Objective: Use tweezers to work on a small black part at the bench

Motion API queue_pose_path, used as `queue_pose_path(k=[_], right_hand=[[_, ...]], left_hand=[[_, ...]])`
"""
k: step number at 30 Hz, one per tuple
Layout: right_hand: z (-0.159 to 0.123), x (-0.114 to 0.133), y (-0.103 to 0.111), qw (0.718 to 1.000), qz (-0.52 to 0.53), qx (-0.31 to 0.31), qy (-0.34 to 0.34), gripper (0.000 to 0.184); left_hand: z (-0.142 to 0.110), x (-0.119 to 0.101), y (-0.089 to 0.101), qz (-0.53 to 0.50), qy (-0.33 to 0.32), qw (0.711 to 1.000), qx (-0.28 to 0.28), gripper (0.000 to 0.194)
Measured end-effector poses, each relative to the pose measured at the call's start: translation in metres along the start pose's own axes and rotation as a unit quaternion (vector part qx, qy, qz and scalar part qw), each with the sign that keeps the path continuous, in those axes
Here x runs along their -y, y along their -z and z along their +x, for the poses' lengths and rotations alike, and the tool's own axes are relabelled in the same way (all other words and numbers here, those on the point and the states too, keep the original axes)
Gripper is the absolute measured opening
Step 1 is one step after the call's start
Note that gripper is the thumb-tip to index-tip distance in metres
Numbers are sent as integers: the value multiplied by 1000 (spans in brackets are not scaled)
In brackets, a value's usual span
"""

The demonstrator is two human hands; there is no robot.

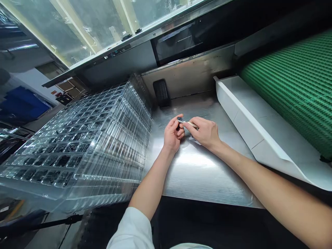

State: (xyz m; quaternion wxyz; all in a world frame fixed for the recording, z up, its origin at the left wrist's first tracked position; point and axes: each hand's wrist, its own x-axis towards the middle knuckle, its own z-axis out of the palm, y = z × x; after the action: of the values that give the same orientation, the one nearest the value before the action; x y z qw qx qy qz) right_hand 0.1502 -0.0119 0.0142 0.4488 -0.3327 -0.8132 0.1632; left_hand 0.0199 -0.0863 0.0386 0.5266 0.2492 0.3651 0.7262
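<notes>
My left hand (172, 134) pinches a small black part (179, 119) over the metal worktop (199, 173); fingers hide much of it. In my right hand (206, 131) is a slim tool with a pale handle (192, 124), perhaps a trimming knife. Its light-coloured tip reaches the black part, seemingly touching it. Both hands are closed and close together. Left of them stands a tall stack of clear plastic trays (114, 148), the top one holding many small black parts (72, 148) in its pockets.
On the right a white chute with a raised lip (241, 121) runs beside a green conveyor belt (293, 79). A black rectangular object (161, 91) sits at the back of the worktop against a metal wall (192, 74). Overhead is a framed clear panel (98, 27).
</notes>
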Motion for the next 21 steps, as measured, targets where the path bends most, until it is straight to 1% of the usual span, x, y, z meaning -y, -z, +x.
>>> queue_pose_path(k=[5,10,13,17,21], right_hand=[[0,1,0,1000,2,-5,-1,51],[1,0,1,1000,2,0,1,50],[2,0,1,1000,-4,-12,-4,51],[2,0,1,1000,-1,-3,8,49],[2,1,1,1000,-2,-7,-1,50]], left_hand=[[0,0,-1,-10,-1,1000,8,23],[-2,-2,-3,3,12,1000,-10,23],[-2,-2,-3,-3,10,1000,-3,22],[-3,-2,-2,-15,5,1000,13,22],[-3,-2,-3,-10,7,1000,3,21]])
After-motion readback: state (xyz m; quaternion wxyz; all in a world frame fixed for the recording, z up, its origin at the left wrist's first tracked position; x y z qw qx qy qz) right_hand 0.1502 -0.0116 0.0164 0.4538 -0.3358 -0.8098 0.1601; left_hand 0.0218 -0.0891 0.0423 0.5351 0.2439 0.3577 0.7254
